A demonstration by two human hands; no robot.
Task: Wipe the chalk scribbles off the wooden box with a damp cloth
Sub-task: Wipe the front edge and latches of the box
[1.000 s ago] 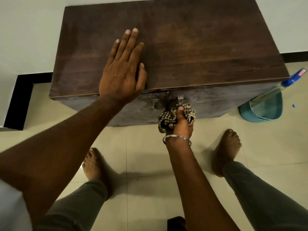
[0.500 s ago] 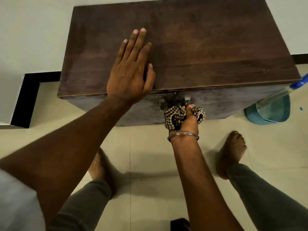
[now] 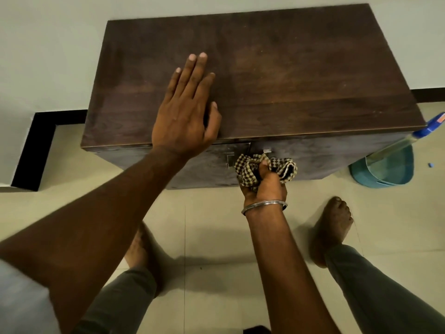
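One teal tub (image 3: 382, 172), bottle (image 3: 395, 147) inside

The left hand (image 3: 185, 116) is lying flat, palm down, fingers stretched forward, arm extended. The right hand (image 3: 263, 182) is clenching in a closed grip, wrist bent downward.

floor (image 3: 216, 225): tiled | wooden box (image 3: 289, 80) | blue basin (image 3: 385, 174)

We count one wooden box (image 3: 289, 75), one checked cloth (image 3: 248, 166) and two hands: the left hand (image 3: 185, 116) and the right hand (image 3: 267, 184). We see one metal bangle (image 3: 262, 204), two bare feet, one teal basin (image 3: 385, 169) and one blue-capped bottle (image 3: 409, 141). One small blue scrap (image 3: 430, 165) lies on the floor.
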